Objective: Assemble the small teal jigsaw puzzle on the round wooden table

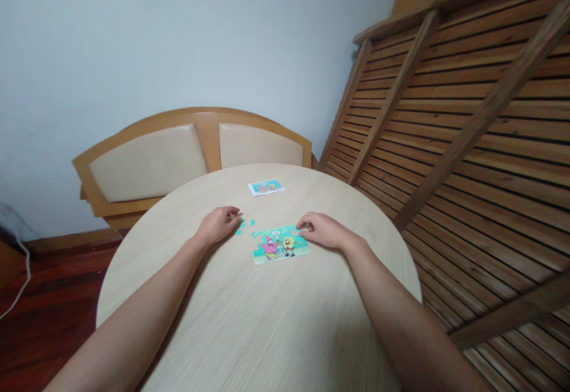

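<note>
A small cartoon jigsaw puzzle [281,245], mostly teal, lies on the round pale wooden table [249,315]. My right hand [321,229] rests at the puzzle's upper right corner, fingers curled and touching its edge. My left hand [219,223] lies left of the puzzle with fingers curled, its fingertips pinching at a loose teal piece [240,230]. A second loose teal piece [252,223] sits just beyond, between my left hand and the puzzle.
A small picture card [266,187] showing the same cartoon lies farther back on the table. A padded wooden bench back [191,154] stands behind the table against a pale wall. Slatted wooden panels [467,130] lean at the right. Dark wood floor is at the left.
</note>
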Available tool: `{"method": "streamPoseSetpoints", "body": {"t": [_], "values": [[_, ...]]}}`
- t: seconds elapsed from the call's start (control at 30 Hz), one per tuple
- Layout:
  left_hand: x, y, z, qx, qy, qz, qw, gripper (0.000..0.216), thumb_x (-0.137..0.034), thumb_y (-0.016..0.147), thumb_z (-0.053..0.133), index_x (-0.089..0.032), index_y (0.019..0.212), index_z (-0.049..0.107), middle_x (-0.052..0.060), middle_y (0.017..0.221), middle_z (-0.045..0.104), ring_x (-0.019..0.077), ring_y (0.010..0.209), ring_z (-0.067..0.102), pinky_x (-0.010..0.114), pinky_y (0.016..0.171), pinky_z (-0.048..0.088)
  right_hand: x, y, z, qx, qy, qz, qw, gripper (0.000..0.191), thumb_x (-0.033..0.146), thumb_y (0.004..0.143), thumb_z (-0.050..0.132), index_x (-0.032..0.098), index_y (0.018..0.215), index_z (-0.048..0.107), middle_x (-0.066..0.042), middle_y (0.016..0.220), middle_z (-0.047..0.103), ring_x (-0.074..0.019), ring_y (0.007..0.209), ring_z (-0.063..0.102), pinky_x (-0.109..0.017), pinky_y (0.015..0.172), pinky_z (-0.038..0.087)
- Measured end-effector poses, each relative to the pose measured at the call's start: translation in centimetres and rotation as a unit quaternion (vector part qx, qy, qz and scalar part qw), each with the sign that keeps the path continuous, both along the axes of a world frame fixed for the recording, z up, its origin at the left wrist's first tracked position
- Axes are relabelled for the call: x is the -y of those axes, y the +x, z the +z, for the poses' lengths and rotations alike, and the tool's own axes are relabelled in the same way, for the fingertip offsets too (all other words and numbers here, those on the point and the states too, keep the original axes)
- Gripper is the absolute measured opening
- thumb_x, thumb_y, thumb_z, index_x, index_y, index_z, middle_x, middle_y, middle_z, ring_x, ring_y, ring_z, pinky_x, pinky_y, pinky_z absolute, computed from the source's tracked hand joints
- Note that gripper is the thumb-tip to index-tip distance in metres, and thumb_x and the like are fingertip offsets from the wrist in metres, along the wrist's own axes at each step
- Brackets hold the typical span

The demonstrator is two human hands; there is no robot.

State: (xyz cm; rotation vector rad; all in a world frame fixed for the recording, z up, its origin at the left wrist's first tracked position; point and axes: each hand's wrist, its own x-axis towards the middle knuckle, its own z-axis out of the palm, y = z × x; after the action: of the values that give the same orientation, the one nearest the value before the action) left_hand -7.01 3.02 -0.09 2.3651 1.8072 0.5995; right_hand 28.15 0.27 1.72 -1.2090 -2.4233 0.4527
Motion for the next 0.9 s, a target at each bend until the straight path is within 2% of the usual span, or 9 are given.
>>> {"method": "streamPoseSetpoints", "body": {"t": [0.1,0.3,0.43,0.67,0.9], "values": [[-0.2,0.5,-0.3,0.016,-0.001,-0.031,0.999,0.042,-0.048,0.087,0.057,-0.019,0.115,0.068,0.009,0.103,0.074,0.0243,0.091,0.068,0.03,0.076,0.049,0.1,-0.2,0.1,0.004,-0.007,-0.001,1.0,0.02,0.022,0.083,0.065,0.015,0.1,0.074,-0.009,0.099,0.071,-0.0167,0.08,0.062,-0.028,0.075,0.048],[-0.7,1.4,-0.8,0.067,-0.022,-0.041,0.997,0.034,-0.033,0.088,0.054,-0.017,0.116,0.067,0.008,0.097,0.074,0.0212,0.084,0.068,0.029,0.075,0.049,0.1,-0.5,0.3,0.012,-0.008,-0.005,1.0,0.021,0.021,0.083,0.064,0.016,0.101,0.074,-0.009,0.099,0.072,-0.0172,0.081,0.063,-0.028,0.076,0.047],[-0.7,1.0,-0.9,0.062,-0.01,-0.057,0.996,0.032,-0.033,0.089,0.052,-0.016,0.112,0.068,0.01,0.097,0.073,0.0215,0.084,0.067,0.029,0.075,0.049,0.2,-0.5,0.3,0.011,-0.009,-0.004,1.0,0.021,0.02,0.083,0.063,0.015,0.101,0.074,-0.009,0.1,0.072,-0.0171,0.082,0.063,-0.027,0.076,0.047],[-0.2,0.8,0.0,-0.001,-0.003,-0.056,0.998,0.029,-0.04,0.085,0.057,-0.018,0.089,0.074,0.011,0.09,0.072,0.0236,0.08,0.066,0.031,0.074,0.048,0.3,-0.3,0.4,0.005,-0.016,-0.01,1.0,0.021,0.02,0.084,0.063,0.015,0.101,0.074,-0.009,0.101,0.072,-0.017,0.082,0.064,-0.028,0.077,0.048],[-0.2,1.1,-0.1,0.05,-0.04,-0.057,0.996,0.021,-0.035,0.082,0.06,-0.018,0.088,0.07,0.007,0.085,0.072,0.0207,0.077,0.064,0.029,0.071,0.047,0.1,-0.3,0.2,0.004,-0.007,-0.005,1.0,0.021,0.022,0.085,0.063,0.016,0.101,0.074,-0.009,0.101,0.072,-0.0175,0.083,0.064,-0.028,0.078,0.048]]}}
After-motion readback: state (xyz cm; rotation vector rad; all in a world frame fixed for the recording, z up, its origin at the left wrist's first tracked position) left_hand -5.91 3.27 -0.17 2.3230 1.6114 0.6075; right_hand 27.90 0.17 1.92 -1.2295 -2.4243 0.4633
